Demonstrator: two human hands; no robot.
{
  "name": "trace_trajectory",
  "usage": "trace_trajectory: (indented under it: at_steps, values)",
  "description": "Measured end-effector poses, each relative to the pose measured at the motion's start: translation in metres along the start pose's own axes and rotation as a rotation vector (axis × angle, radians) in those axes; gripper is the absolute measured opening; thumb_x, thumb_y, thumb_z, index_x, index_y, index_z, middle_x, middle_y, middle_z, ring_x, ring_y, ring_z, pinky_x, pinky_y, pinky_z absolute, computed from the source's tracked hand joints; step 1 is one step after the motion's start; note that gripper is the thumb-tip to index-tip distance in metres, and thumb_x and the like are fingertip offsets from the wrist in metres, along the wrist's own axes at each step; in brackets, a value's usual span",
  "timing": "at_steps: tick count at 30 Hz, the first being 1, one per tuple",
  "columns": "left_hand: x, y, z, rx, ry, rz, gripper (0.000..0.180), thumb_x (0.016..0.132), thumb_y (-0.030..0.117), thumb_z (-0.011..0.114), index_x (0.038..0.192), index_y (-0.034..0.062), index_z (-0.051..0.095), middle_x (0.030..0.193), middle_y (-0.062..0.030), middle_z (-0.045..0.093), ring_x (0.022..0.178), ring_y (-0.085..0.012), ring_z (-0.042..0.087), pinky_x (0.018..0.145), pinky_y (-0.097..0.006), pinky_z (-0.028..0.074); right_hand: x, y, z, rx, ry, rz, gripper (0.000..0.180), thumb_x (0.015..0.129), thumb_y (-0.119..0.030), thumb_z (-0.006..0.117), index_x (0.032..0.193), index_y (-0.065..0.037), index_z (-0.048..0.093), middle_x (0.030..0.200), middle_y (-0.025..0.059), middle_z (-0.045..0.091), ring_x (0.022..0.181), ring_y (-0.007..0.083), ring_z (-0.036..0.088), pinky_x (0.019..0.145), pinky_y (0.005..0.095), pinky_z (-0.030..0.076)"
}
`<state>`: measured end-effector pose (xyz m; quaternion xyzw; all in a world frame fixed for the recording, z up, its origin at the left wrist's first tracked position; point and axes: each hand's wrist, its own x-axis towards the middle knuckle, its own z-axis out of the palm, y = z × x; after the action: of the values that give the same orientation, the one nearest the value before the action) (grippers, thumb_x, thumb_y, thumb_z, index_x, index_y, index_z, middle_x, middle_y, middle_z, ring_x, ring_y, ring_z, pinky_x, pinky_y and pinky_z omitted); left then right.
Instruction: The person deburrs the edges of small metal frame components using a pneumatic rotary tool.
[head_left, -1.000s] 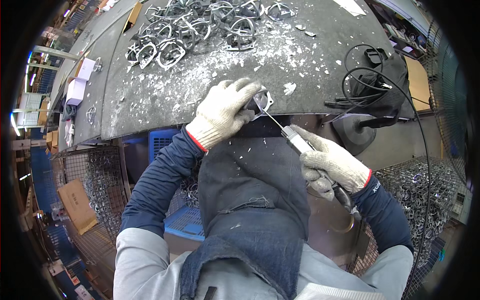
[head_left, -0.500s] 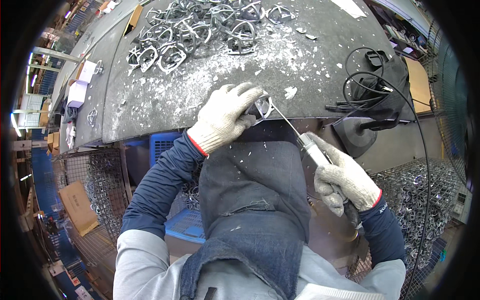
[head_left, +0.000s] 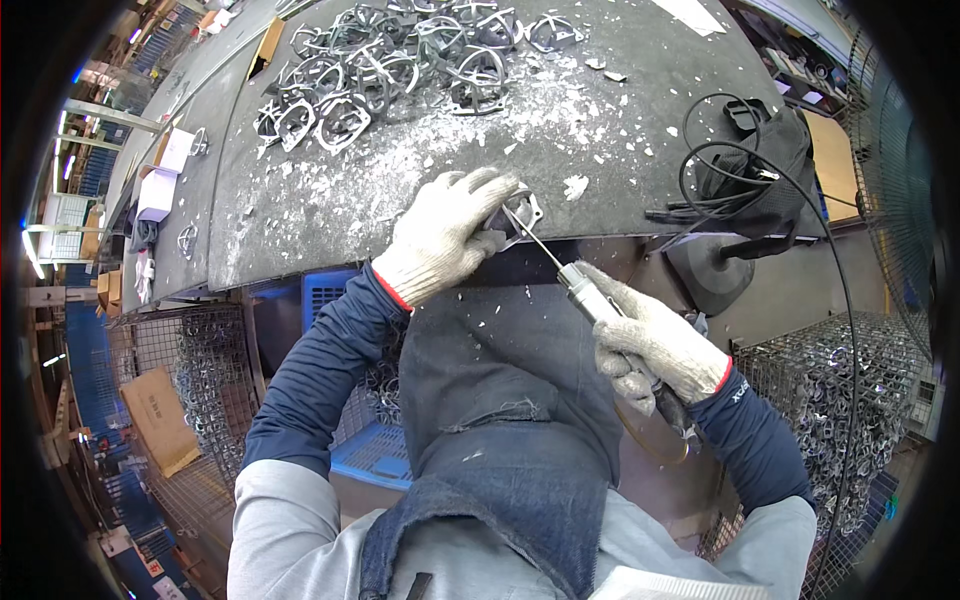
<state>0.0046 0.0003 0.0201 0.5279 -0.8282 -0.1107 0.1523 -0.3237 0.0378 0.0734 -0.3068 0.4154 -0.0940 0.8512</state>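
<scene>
At the table's near edge my left hand [head_left: 445, 232], in a white knit glove, is closed on a small open-framed metal part [head_left: 528, 211]. The fingers hide much of that part. My right hand [head_left: 655, 345], gloved alike, is wrapped round a silver-bodied powered file [head_left: 590, 294] with a thin metal rod. The rod points up and left, and its tip overlaps the opening of the metal part; whether it touches the metal I cannot tell. A hose hangs from the tool's rear below my right hand.
A heap of similar metal parts [head_left: 385, 65] covers the far side of the grey worktable [head_left: 300, 215], with pale chips scattered about. A black cable [head_left: 690, 170] and dark cloth [head_left: 760, 165] lie at right. Wire baskets of parts [head_left: 850, 420] and a blue crate [head_left: 375, 450] stand below.
My right hand has moved left and slightly up with the powered file, bringing its rod from the part's right edge across its opening. My left hand has barely shifted.
</scene>
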Motion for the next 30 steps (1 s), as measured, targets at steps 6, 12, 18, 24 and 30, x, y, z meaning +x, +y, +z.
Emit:
trace_trajectory:
  at_steps: [6,12,18,24,30]
  values:
    - [-0.001,0.002,-0.003,-0.018,-0.020,-0.012,0.083,0.088,0.022,0.092,0.164,0.0160,0.062,0.162,-0.0188,0.066,0.143,-0.0457,0.062,0.123,-0.055,0.048,-0.001,0.002,0.001,-0.124,0.031,0.028,0.092,0.108,-0.011,0.058,0.189,-0.024,0.016,0.085,0.0016,0.058,0.056,0.0099,0.057,0.046,0.0285,0.053]
    - [0.001,0.000,-0.003,-0.012,-0.004,0.010,0.082,0.087,0.018,0.092,0.163,0.0150,0.063,0.162,-0.0189,0.066,0.144,-0.0461,0.062,0.123,-0.056,0.049,-0.007,0.006,-0.006,-0.133,0.031,0.023,0.088,0.110,-0.013,0.058,0.189,-0.021,0.019,0.085,0.0017,0.061,0.054,0.0098,0.057,0.046,0.0284,0.053]
    - [-0.002,-0.001,-0.003,-0.019,-0.014,-0.009,0.082,0.087,0.016,0.091,0.164,0.0144,0.063,0.162,-0.0198,0.066,0.144,-0.0463,0.061,0.121,-0.056,0.050,-0.009,-0.010,0.000,-0.162,0.021,0.024,0.088,0.109,-0.011,0.057,0.188,-0.020,0.021,0.081,0.0014,0.059,0.052,0.0090,0.056,0.043,0.0271,0.049]
    - [0.001,0.003,-0.006,-0.021,-0.022,0.023,0.079,0.088,0.015,0.090,0.162,0.0125,0.064,0.162,-0.0208,0.066,0.145,-0.0463,0.062,0.123,-0.056,0.049,-0.016,-0.019,0.014,-0.135,0.052,-0.095,0.091,0.105,-0.007,0.056,0.187,-0.008,0.017,0.149,0.0062,0.070,0.060,0.0091,0.055,0.046,0.0256,0.050]
    - [0.000,0.000,0.001,-0.026,0.027,0.015,0.080,0.086,0.017,0.092,0.161,0.0103,0.065,0.161,-0.0196,0.067,0.141,-0.0455,0.064,0.122,-0.055,0.049,-0.017,-0.005,0.000,-0.069,0.029,0.122,0.090,0.109,-0.013,0.058,0.189,-0.021,0.017,0.085,0.0003,0.063,0.053,0.0085,0.057,0.042,0.0275,0.049]
